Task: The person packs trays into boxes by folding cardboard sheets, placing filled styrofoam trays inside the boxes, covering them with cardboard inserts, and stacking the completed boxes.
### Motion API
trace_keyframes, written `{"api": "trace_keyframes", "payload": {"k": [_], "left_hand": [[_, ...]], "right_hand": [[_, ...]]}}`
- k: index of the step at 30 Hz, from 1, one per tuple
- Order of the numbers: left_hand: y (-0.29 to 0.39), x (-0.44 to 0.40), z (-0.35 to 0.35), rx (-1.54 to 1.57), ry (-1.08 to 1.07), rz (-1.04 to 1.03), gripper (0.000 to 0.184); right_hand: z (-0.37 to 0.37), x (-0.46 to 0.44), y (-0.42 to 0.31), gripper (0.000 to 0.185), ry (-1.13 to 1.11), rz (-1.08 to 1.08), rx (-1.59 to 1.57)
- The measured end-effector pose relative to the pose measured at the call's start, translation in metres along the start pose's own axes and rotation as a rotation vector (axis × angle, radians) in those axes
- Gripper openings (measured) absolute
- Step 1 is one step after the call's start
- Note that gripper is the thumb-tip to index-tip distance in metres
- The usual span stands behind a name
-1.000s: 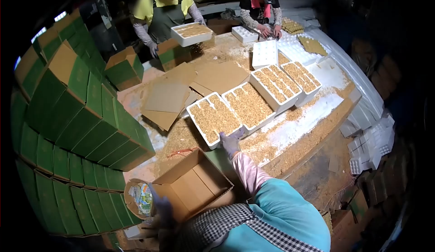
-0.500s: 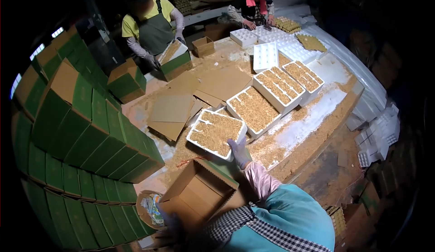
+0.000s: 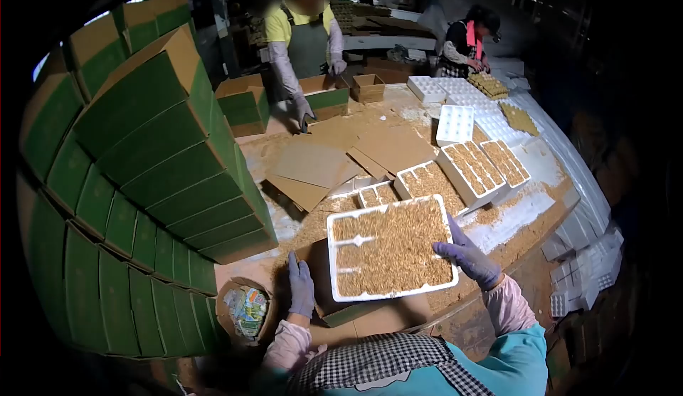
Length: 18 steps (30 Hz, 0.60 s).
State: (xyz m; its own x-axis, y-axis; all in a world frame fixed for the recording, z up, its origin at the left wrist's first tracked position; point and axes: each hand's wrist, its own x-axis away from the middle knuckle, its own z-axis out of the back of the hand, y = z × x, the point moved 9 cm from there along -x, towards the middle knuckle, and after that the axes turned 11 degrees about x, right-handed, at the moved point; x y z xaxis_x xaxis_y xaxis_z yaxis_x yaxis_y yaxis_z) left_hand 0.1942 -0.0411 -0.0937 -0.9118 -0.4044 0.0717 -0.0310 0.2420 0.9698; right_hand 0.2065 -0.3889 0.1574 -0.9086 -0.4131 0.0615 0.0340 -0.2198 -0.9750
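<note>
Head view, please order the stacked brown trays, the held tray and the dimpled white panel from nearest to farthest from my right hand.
1. Held tray: touching the right hand, on its left.
2. Dimpled white panel: across the table, beyond the held tray.
3. Stacked brown trays: farthest, near the table's far end.

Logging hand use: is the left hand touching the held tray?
No: a gap separates the left hand from the tray the right hand holds.

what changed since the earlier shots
The right hand has lifted a filled white tray off the row and drawn it nearer, over the cardboard box; the left hand is at the box's left wall. The co-worker in yellow has let go of another tray. The other filled trays and stacked green boxes stayed put.
</note>
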Motion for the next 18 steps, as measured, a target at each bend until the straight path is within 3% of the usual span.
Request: {"api": "trace_keyframes", "payload": {"k": [2,5,7,9,10,12,15,17,18], "left_hand": [[0.002,0.007,0.0,0.114,-0.039,0.006,0.051],[-0.004,0.026,0.003,0.579,-0.12,0.115,0.05],[0.007,0.03,0.002,0.644,-0.127,0.094,0.049],[0.038,0.038,0.011,0.207,-0.045,-0.082,0.052],[0.055,0.049,0.007,-0.257,-0.072,-0.176,0.055],[0.061,0.066,0.009,-0.333,0.016,-0.118,0.055],[0.068,0.07,0.014,-0.37,0.139,-0.321,0.049],[0.086,0.068,0.029,-0.386,0.195,-0.442,0.044],[0.085,0.065,0.044,-0.44,0.123,-0.303,0.036]], "right_hand": [[-0.007,-0.001,0.054,0.093,-0.053,-0.162,0.22],[-0.056,-0.01,0.048,0.087,-0.2,-0.234,0.143],[-0.074,-0.019,0.049,0.083,-0.246,-0.229,0.118],[-0.072,-0.025,0.071,0.082,-0.254,-0.206,0.176],[-0.078,-0.022,0.082,0.083,-0.297,-0.249,0.169],[-0.077,-0.023,0.121,0.084,-0.354,-0.242,0.258],[-0.092,-0.032,0.132,0.083,-0.488,-0.474,0.499],[-0.078,-0.054,0.162,0.075,-0.405,-0.054,1.052],[-0.082,-0.053,0.154,0.073,-0.278,-0.058,1.262]]}}
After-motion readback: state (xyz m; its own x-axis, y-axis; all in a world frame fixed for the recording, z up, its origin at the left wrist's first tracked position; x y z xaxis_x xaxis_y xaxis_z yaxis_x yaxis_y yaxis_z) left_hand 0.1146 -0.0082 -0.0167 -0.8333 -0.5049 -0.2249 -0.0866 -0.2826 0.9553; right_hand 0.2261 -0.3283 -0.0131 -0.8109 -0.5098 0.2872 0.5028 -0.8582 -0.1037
